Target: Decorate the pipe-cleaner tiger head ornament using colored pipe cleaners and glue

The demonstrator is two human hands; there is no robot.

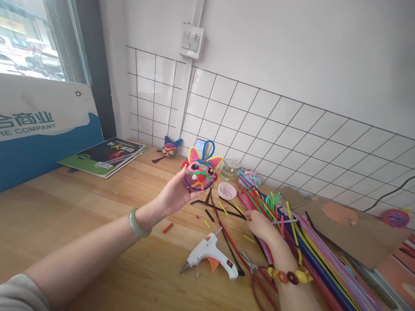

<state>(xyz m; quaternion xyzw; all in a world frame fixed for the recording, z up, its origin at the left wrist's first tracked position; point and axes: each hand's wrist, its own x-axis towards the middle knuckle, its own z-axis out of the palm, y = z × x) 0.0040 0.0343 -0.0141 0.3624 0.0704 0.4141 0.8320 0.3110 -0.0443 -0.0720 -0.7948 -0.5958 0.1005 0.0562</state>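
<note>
My left hand [177, 190] holds up a clear ball ornament [201, 176], its fingers wrapped round the left side. Pipe cleaners form an animal face on the ball, with pink ears edged in yellow, a blue loop on top and a dark tassel below. My right hand [259, 223] is low over the table, fingers pinched at the end of a black pipe cleaner [227, 210]; the fingertips are partly hidden. Beside it lies a big bundle of coloured pipe cleaners [311, 242]. A white glue gun [210, 252] and red-handled scissors [256, 270] lie nearer to me.
Short pipe cleaner scraps are scattered mid-table. Behind them stand a small pink bowl [227, 190], a glass jar [229, 169] and a phone [200, 147]. A second face ornament [170, 148] sits by the wall, near a book [106, 156]. Brown cardboard [343, 233] is at right.
</note>
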